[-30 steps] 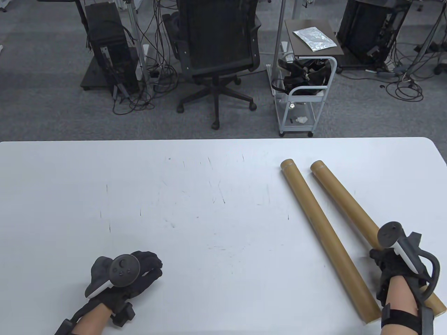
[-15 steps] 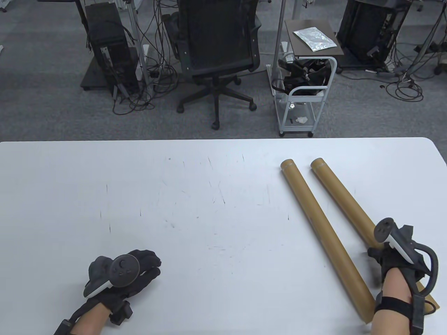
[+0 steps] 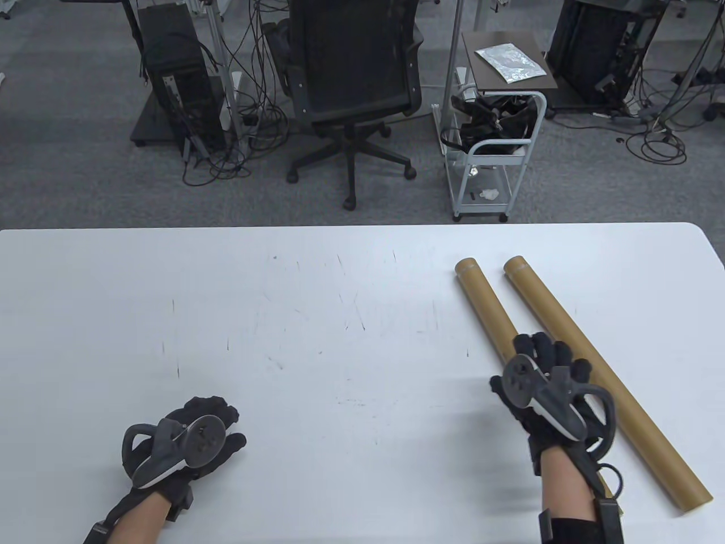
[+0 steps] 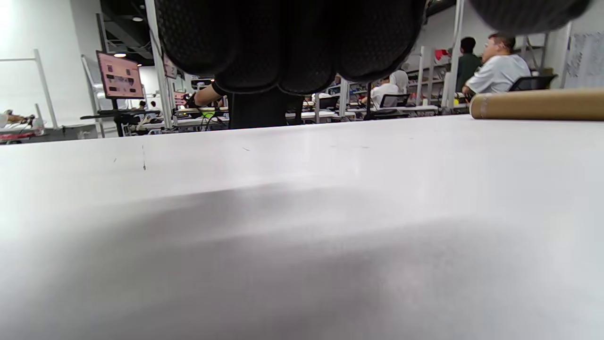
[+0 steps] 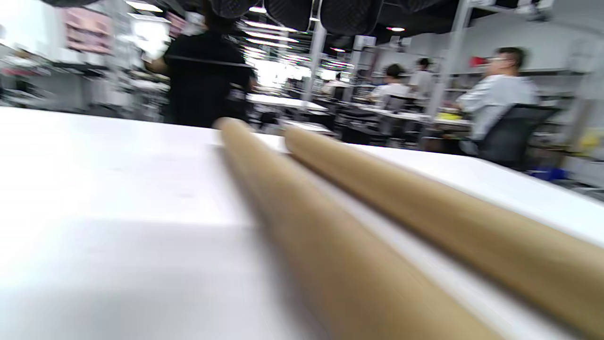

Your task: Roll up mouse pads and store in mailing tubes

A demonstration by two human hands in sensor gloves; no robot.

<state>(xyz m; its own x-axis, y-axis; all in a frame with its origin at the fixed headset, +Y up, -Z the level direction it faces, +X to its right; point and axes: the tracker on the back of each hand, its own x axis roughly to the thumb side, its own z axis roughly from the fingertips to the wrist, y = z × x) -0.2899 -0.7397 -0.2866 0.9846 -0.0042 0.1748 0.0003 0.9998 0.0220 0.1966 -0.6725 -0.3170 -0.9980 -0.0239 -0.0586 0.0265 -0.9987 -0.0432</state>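
Note:
Two brown cardboard mailing tubes lie side by side on the white table (image 3: 340,317), at its right, running from far left to near right. My right hand (image 3: 544,354) hovers with fingers spread over the middle of the left tube (image 3: 487,306); it holds nothing. The right tube (image 3: 595,368) lies free beside it. In the right wrist view both the left tube (image 5: 321,245) and the right tube (image 5: 424,198) stretch away below my fingertips (image 5: 349,14). My left hand (image 3: 218,422) is low over the table at the near left, empty. No mouse pad is in view.
Beyond the table's far edge stand an office chair (image 3: 354,73) and a small cart (image 3: 493,141). The left wrist view shows bare table and one tube (image 4: 538,105) far off at the right.
My right hand has left the near part of the right tube and moved left and forward over the left tube. My left hand has shifted slightly left and turned.

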